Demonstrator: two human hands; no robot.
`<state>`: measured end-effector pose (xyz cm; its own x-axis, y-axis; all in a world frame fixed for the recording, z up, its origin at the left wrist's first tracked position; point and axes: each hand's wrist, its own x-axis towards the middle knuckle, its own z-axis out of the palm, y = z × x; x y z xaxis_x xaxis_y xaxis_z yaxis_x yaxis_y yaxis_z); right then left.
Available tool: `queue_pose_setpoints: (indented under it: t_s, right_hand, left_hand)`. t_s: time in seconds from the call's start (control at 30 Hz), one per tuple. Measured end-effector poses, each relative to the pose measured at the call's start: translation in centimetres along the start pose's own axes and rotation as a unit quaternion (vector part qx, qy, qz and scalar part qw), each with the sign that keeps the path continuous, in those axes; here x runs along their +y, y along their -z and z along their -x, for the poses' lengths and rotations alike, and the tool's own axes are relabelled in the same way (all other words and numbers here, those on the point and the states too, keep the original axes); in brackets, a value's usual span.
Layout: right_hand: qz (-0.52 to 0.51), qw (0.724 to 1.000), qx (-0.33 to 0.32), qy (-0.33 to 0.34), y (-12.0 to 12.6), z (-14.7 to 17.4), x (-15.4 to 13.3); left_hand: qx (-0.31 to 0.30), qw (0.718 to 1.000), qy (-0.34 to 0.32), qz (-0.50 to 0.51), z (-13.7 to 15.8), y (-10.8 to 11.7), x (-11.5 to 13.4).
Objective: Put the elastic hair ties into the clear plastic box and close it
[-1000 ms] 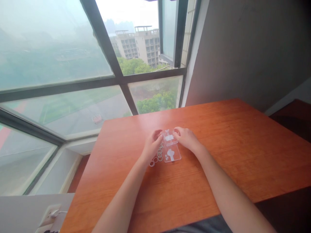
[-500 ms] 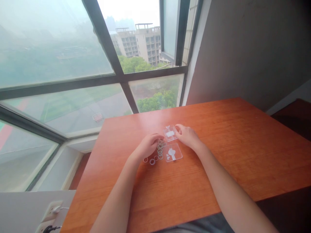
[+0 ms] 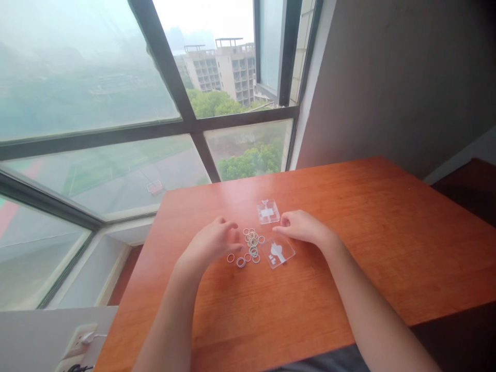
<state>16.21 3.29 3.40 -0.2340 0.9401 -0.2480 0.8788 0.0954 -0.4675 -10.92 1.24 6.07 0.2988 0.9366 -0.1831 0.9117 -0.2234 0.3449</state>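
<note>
Several small pale rings [image 3: 252, 241] lie in a loose cluster on the wooden table, some overlapping, with single ones at the left and front. My left hand [image 3: 217, 238] hovers just left of the cluster, fingers and thumb apart, nothing held. Behind the rings sits a clear plastic box [image 3: 268, 212] with a white label. A clear flat lid [image 3: 278, 252] with white markings lies to the right of the rings, turned at an angle. My right hand [image 3: 296, 226] is at the lid's far edge, thumb apart from bent fingers and nothing seen between them; contact with the lid cannot be made out.
The reddish-brown table [image 3: 372, 243] stretches far to the right. Dark-framed windows [image 3: 194, 124] rise behind and left of it, and a grey wall [image 3: 387, 82] stands at the right. A wall socket [image 3: 79, 341] with plugs is at the lower left.
My left hand has drawn back left from the rings, uncovering them. My right hand has left the box and come nearer the lid, which now lies turned and slightly closer to me.
</note>
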Motion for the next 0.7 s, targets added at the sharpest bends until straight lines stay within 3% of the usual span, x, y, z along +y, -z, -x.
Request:
queue_pose_setpoints:
  t_s: [0.17,0.37,0.7]
  right_hand:
    - [0.033,0.999,-0.033,0.02,-0.2,0.6,-0.4]
    - [0.052,0.998,0.0,-0.027,0.5,0.2,1.0]
    - [0.092,0.98,0.129,-0.122,1.0,-2.0,4.2]
  left_hand:
    - [-0.054,0.997,0.039,-0.033,2.1,-0.3,-0.2]
    - [-0.053,0.998,-0.008,0.039,1.7,-2.0,0.6]
    - [0.05,0.996,-0.07,0.015,-0.9,-4.3,1.6]
